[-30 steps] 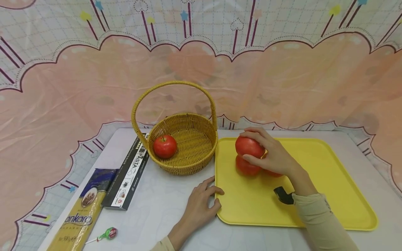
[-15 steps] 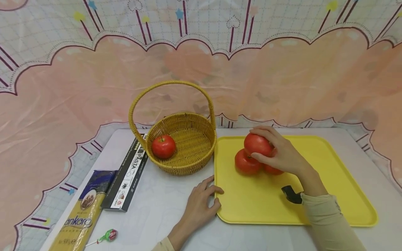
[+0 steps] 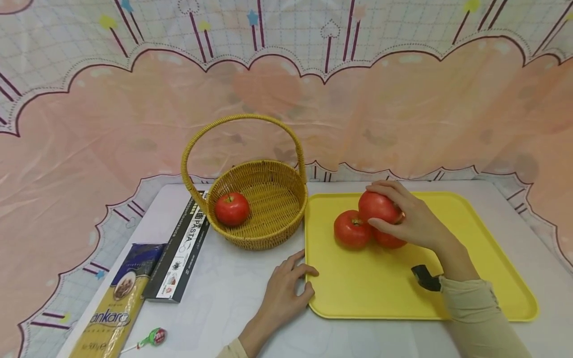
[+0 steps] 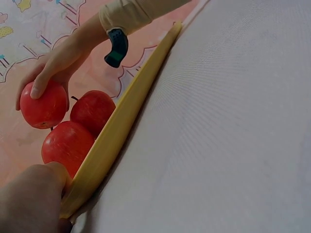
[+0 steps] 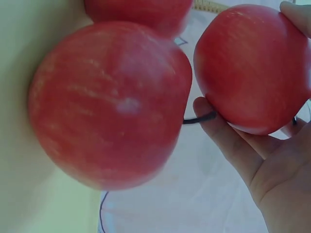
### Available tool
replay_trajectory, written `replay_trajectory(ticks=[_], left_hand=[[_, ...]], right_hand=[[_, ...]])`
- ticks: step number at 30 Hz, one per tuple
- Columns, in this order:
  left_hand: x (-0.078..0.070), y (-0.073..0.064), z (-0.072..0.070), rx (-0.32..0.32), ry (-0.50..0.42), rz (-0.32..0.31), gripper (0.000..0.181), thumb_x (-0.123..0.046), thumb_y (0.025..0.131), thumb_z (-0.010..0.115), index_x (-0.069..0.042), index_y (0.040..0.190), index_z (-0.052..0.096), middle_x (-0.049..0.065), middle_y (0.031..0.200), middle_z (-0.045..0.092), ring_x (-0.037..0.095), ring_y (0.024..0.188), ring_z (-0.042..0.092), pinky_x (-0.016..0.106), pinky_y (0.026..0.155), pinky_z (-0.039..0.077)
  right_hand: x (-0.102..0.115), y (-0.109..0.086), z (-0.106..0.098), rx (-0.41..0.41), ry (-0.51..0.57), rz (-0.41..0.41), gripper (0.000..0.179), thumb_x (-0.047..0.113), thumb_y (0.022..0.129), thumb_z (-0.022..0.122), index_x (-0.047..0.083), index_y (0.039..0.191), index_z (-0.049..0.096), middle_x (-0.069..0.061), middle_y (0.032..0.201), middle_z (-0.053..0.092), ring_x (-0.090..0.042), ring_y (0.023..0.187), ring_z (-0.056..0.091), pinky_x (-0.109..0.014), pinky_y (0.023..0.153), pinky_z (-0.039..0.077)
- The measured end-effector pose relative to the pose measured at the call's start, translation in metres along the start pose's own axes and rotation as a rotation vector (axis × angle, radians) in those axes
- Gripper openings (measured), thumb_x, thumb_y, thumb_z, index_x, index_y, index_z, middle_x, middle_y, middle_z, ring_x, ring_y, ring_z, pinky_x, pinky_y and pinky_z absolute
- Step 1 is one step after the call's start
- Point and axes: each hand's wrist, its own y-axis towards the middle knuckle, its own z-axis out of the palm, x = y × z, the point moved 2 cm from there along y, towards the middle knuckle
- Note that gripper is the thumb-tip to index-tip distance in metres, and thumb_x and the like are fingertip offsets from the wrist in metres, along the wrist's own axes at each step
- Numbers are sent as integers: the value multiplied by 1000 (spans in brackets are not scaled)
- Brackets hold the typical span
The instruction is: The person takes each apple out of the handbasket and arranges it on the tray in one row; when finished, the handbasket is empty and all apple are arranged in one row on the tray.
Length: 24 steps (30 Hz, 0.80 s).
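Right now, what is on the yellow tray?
A left apple and right apple rest there; the right grip holds a third apple above; the left grip touches the rim. The tray beneath the resting apples is covered.

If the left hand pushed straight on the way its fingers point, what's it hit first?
The yellow tray: the left hand is right at its left rim. Over that rim, the next thing looks like the leftmost apple on the tray, though the hand's height is hard to judge.

The wicker basket (image 3: pixel 259 242), one apple (image 3: pixel 232 209) inside, stands left of the tray (image 3: pixel 358 291). On the tray lie two apples (image 3: pixel 352 229)
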Motion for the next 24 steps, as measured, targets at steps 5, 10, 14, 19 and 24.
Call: replay_trajectory(ticks=[5, 10, 14, 19, 24], left_hand=[[0, -1, 1, 0, 3, 1, 24, -15, 74, 62, -29, 93, 67, 2, 137, 52, 14, 108, 58, 36, 83, 41], [0, -2, 1, 5, 8, 0, 24, -15, 74, 63, -29, 93, 67, 2, 137, 52, 15, 109, 58, 35, 83, 41], [0, -1, 0, 2, 11, 3, 24, -15, 74, 63, -29, 94, 67, 2, 137, 52, 14, 107, 58, 34, 82, 41], [-1, 0, -1, 1, 6, 6, 24, -14, 75, 63, -28, 94, 68, 2, 137, 52, 13, 106, 58, 33, 81, 41], [-1, 1, -1, -5, -2, 9, 24, -13, 75, 63, -28, 94, 68, 4, 137, 53, 14, 104, 59, 37, 83, 42]], right_hand=[[-3, -5, -5, -4, 0, 6, 62, 31, 77, 76, 34, 132, 49, 6, 141, 40, -27, 113, 54, -54, 84, 50], [-5, -8, -11, 49, 5, 70, 61, 33, 80, 73, 36, 135, 46, 3, 144, 36, -31, 118, 49, -58, 85, 48], [-7, -10, -17, 83, 5, 125, 59, 37, 82, 70, 39, 135, 44, 1, 147, 32, -34, 121, 46, -60, 87, 46], [-9, -12, -25, 84, 0, 162, 59, 39, 82, 69, 37, 135, 45, -1, 147, 33, -36, 121, 45, -63, 86, 44], [-13, -13, -33, 72, -17, 163, 61, 37, 82, 70, 37, 136, 43, -3, 145, 36, -35, 118, 47, -62, 86, 45]])
